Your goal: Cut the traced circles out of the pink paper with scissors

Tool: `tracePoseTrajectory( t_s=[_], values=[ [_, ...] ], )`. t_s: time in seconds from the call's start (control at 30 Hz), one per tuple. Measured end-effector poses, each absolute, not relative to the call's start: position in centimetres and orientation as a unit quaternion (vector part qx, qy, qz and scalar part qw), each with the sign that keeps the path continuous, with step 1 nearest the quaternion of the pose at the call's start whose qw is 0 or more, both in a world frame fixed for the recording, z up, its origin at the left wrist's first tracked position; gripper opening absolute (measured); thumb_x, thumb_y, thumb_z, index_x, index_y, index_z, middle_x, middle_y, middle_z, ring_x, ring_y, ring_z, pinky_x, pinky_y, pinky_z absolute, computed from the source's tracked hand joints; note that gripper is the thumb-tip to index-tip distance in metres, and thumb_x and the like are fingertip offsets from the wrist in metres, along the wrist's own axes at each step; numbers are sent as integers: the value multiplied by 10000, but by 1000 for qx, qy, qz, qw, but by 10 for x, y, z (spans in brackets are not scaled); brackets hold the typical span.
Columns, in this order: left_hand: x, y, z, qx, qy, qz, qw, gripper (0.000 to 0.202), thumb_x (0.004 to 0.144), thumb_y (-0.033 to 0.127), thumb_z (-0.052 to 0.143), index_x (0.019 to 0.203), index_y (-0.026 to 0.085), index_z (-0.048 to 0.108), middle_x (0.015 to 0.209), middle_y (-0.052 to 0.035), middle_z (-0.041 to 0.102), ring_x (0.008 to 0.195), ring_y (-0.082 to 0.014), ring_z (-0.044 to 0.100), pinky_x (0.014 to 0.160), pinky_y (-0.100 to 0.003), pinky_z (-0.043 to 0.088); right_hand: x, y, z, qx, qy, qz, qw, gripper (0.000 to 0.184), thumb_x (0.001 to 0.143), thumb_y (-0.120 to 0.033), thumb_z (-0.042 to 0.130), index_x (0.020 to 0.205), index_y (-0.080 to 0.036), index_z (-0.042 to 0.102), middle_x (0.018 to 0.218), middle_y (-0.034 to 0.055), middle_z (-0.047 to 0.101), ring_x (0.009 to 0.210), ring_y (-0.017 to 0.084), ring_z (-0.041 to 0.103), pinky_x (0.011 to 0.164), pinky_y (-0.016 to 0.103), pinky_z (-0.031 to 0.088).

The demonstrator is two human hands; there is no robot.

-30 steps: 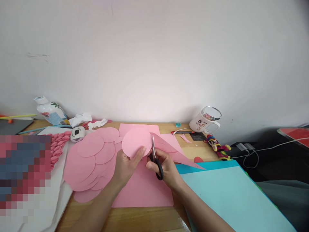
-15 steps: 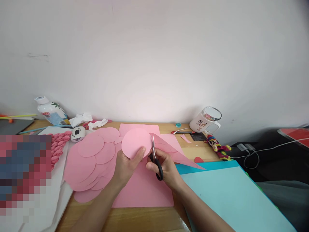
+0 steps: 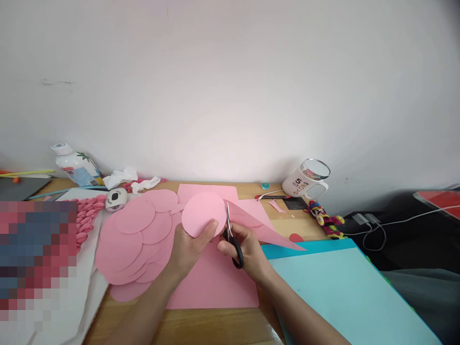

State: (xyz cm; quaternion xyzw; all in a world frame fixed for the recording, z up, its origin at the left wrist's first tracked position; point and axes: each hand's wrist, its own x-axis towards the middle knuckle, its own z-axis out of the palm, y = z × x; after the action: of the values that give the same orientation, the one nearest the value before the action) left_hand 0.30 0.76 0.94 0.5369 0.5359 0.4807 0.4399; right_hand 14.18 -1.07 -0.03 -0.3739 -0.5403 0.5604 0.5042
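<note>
Pink paper circle [image 3: 201, 212] is up above middle of surface [image 3: 201, 327], nearer back edge; looks light, thin, easily creased, so pinch near the rim. Left hand [image 3: 189, 249] clamped on it; right hand [image 3: 248, 247] closed round scissors [image 3: 235, 244]. Counts: one scissors, one mug [image 3: 297, 180], one bottle [image 3: 77, 166]; piled circles [image 3: 134, 244] toward left edge overlap, can't count.

One head-worn view; forward and down; desk [image 3: 215, 328] near, wall [image 3: 230, 96] beyond

table [image 3: 201, 328]: wood
pink sheet [image 3: 223, 287]: flat
pink circles [image 3: 136, 235]: heap, left of pink sheet
blue sheet [image 3: 323, 246]: right of pink sheet
mug [image 3: 301, 182]: beyond pink sheet, right
</note>
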Motion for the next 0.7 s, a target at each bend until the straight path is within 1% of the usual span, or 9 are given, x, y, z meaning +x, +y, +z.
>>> tracePoseTrajectory(
  t_s=[0.17,0.37,0.57,0.7],
  values=[
    [3,8,9,536,527,483,448,210,661,344,648,666,134,641,579,-21,649,572,-160,605,483,-218,486,141,-11,0,-370,-534,568,505,374,612,-493,714,685,-175,531,584,-38,404,528,96,347,498,230,317],
    [3,10,9,538,528,484,444,230,661,348,645,725,127,648,639,-41,671,602,-171,617,489,-225,489,143,-11,-2,-388,-533,569,492,375,623,-497,705,657,-178,509,544,-48,404,501,93,338,467,229,285],
    [3,10,10,546,521,486,441,239,665,375,635,665,136,617,598,-25,631,601,-167,603,511,-229,488,144,-12,-2,-395,-536,565,488,373,629,-497,701,645,-179,506,516,-56,388,479,90,325,454,230,278],
    [2,10,10,553,522,484,433,246,674,382,622,640,138,613,596,-27,634,601,-167,601,510,-230,483,144,-12,-2,-396,-541,561,485,379,628,-512,695,648,-183,508,512,-52,413,472,94,352,448,229,304]
  ],
)
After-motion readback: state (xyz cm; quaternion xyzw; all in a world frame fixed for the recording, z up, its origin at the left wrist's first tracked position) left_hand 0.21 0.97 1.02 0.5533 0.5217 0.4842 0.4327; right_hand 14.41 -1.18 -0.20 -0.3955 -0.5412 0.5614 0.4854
